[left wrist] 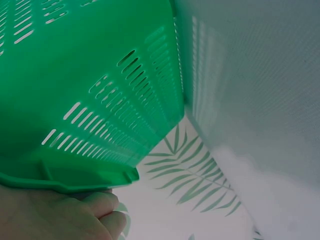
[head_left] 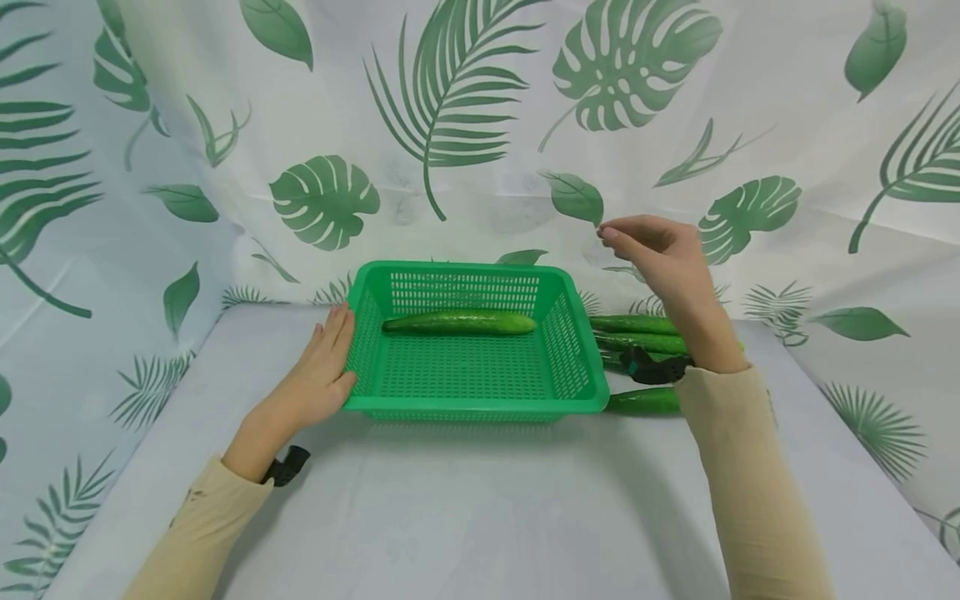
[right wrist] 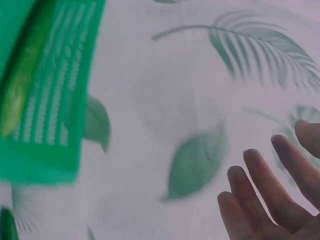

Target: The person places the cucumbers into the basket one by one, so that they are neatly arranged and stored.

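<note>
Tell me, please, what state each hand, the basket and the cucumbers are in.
Left hand, fingers straight, touching the left side of the basket.
Right hand, raised, holding nothing.
Basket, upright on the table.
Cucumber in the basket, whole, lying lengthwise.
Other cucumbers, lying on the table right of the basket, partly hidden.

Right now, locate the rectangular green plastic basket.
In the head view, the rectangular green plastic basket sits near the picture's centre, the person's bare left hand at its left rim and several long green cucumbers beside its right side.
</note>
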{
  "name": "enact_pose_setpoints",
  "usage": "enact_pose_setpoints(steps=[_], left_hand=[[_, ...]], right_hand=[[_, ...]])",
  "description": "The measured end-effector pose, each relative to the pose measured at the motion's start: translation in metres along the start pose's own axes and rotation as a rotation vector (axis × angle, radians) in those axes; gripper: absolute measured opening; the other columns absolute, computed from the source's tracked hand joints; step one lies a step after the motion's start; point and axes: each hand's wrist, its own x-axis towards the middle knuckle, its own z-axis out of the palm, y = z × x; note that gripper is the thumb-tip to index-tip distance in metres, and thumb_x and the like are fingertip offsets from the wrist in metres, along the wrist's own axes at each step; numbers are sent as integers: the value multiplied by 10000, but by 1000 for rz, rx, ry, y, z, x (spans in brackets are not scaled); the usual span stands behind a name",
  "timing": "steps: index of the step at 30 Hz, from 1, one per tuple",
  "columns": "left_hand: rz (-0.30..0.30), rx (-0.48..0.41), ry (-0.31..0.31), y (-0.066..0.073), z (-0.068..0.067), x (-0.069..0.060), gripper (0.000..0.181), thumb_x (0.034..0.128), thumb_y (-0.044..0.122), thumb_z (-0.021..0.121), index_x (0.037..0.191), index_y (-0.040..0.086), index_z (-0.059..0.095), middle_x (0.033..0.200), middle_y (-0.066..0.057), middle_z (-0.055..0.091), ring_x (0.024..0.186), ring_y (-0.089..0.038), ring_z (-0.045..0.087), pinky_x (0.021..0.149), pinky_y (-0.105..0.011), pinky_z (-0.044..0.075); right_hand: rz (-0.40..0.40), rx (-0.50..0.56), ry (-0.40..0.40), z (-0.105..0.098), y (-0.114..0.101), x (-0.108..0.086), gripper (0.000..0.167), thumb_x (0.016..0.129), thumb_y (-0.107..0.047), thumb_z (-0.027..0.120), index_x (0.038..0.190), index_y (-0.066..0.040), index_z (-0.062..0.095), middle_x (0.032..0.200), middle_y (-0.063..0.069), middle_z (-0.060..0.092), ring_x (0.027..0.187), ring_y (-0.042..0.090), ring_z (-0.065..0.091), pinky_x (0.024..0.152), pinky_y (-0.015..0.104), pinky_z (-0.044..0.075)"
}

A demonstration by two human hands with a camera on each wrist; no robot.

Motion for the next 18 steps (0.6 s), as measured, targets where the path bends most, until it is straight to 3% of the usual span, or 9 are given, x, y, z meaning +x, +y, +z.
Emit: enact_pose_setpoints(steps=[3,10,18], left_hand=[[-1,1,1,0,0,0,750,904,43,389,1520,-145,5,1617,-268,-83,1496,-375,-93,1186,-559,-3],[-4,2,4,0,0,-2,745,911,43,389,1524,-136,5,1622,-245,-94,1496,-395,-73,1191,-545,-4],[-5,7,2,0,0,-2,739,916,33,390,1526,-133,6,1621,-250,-93,1496,-394,-76,1191,-542,-8]], right_hand=[[-23,28,74,-24,5,-13,359,952,-280,665,1203,-26,707,1130,-7,698,1057,153,602,933,253,457],[-68,281,201,-80,37,-43,304,920,-87,689,1150,113,681,1022,33,736,986,160,651,836,150,503],[88,328,256,-118,91,-76,308,928,-112,683,1186,56,689,1059,0,730,954,96,686,814,117,508]])
